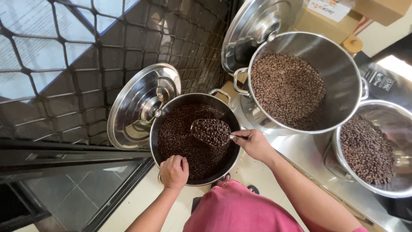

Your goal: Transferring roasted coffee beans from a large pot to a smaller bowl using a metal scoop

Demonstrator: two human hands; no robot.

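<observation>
**Scoop of roasted beans over a steel pot**

A pale tiled floor [141,202] runs beside a dark glazed door with a diamond-pattern metal grille [86,73], and a steel counter [300,154] stretches along the right. On the floor stands a steel pot [169,116] filled well up with dark roasted coffee beans [176,139]; its shiny lid [137,103] leans upright against the grille, touching the pot's far-left rim.

The right hand [253,144] is closed around the handle of a small metal scoop [210,131], which is heaped with beans and held level just above the bean surface, toward the pot's right side. The left hand [174,172] is curled in a firm grip over the near rim of the same pot, at or beside its handle, which the fingers hide. A pink garment [236,208] shows at the bottom edge, with a dark sandal just visible beneath it.

On the counter, a larger steel pot [339,64] holds more beans, tilted so its open mouth faces the camera; a second lid [253,25] leans behind it. To the right, a third steel vessel [399,120], also part-filled with beans, sits just beside the larger one. Cardboard boxes [382,8] stand at the top right, behind the pots.
</observation>
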